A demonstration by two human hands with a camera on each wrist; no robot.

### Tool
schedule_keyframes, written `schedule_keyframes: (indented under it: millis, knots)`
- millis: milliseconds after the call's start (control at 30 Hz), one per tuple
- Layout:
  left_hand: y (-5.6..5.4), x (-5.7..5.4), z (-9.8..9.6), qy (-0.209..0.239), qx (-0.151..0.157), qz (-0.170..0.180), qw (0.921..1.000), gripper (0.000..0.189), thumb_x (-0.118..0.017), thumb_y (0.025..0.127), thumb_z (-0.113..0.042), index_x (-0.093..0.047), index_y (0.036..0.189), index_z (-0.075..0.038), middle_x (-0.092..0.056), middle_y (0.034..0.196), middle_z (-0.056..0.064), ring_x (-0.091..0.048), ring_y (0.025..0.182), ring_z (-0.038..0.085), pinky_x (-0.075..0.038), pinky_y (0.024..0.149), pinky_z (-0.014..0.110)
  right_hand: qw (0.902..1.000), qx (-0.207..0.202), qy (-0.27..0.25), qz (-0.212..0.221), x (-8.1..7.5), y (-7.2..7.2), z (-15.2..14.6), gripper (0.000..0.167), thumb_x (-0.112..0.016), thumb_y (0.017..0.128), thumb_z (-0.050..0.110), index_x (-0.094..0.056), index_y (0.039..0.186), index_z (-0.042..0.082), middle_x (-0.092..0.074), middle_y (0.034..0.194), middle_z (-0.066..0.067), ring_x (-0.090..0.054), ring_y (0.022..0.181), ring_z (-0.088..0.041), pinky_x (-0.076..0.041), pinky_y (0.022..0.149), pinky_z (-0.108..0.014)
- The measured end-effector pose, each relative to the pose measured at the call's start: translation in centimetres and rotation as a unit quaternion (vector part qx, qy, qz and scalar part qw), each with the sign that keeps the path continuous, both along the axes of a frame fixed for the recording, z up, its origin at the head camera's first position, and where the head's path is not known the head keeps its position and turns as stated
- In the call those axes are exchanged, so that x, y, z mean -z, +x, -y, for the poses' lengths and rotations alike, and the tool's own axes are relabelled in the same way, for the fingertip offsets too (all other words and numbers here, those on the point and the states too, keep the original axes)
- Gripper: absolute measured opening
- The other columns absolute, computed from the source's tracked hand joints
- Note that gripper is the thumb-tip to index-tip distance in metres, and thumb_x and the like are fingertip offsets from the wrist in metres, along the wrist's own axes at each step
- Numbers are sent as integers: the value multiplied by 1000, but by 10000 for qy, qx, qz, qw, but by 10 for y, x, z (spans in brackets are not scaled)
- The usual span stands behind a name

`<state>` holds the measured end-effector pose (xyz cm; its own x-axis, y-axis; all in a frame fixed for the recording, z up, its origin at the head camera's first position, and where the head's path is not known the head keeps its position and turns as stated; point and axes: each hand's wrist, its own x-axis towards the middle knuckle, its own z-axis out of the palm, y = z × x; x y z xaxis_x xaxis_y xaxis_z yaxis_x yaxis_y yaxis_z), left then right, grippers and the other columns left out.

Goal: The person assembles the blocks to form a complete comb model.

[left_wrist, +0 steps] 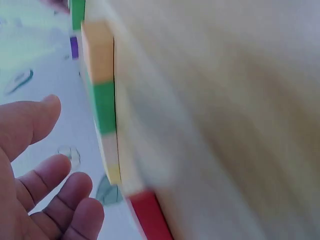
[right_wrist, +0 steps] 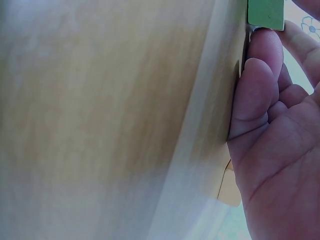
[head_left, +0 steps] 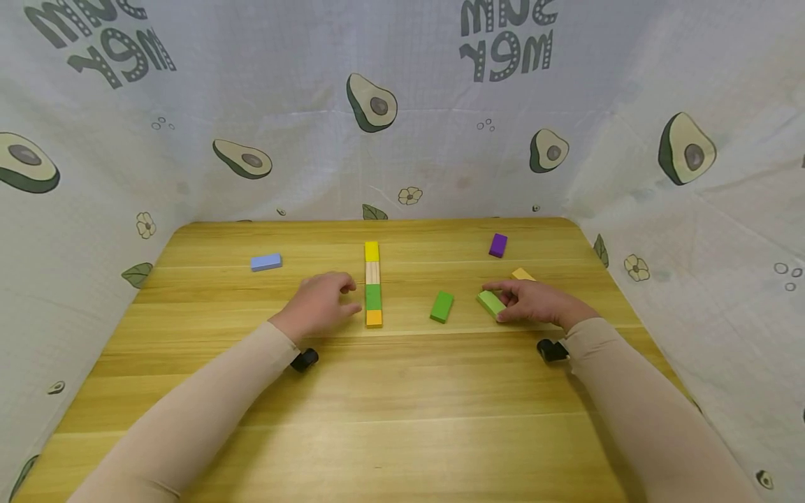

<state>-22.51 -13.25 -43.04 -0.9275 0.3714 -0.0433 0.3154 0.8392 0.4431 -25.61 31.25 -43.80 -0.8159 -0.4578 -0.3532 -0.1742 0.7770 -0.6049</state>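
Observation:
My right hand pinches a light green block, thumb at its near side and index finger at its far side, low over the table. In the right wrist view that block shows at the top, beside the fingers. My left hand, its fingers loosely bent and holding nothing, is just left of a straight row of blocks. From far to near the row has a yellow block, a plain wood block, a green block and an orange block.
Between the row and my right hand lies another green block. A purple block and a partly covered light orange block lie at the right, a blue block at the far left. The left wrist view shows a red block.

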Motion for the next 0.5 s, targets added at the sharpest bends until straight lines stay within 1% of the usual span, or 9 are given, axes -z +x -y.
schedule_keyframes:
  millis: [67,133,267,400,500]
  knots:
    - [-3,-2,7,-45,-171,-63,9998,44,-76,98,-37,-67,130,-9,-70,118,8,-63,107,27,-42,106,55,10000,-7,11,-24,1,0,0,69,-79,93,18,-50,155,6,-52,98,-4,-47,88,-20,-42,73,-30]
    - [-7,-2,13,-110,-322,-94,9994,46,-75,98,-37,-66,132,-8,-69,120,10,-61,106,29,-42,104,55,10000,-11,12,-35,1,0,-1,69,-79,93,18,-50,155,6,-52,98,-4,-47,88,-20,-42,73,-30]
    - [-14,3,25,-259,-558,-113,9980,49,-75,97,-38,-65,134,-7,-67,130,14,-60,111,33,-41,102,56,10000,-8,10,-27,1,0,-1,70,-79,93,18,-50,155,6,-52,98,-4,-47,88,-21,-42,73,-30]
    - [-19,9,33,-376,-745,-77,9965,52,-75,97,-41,-65,134,-7,-65,131,17,-59,110,34,-42,100,55,10000,-8,-5,-9,1,-1,-2,70,-79,93,19,-51,155,7,-53,98,-4,-48,88,-21,-42,73,-30]
    - [-20,11,37,-454,-874,-16,9951,53,-74,97,-42,-65,135,-6,-65,129,18,-58,109,35,-42,100,55,10000,-17,-26,-1,1,-1,-1,70,-80,93,18,-50,156,6,-54,99,-4,-48,88,-21,-43,73,-30]
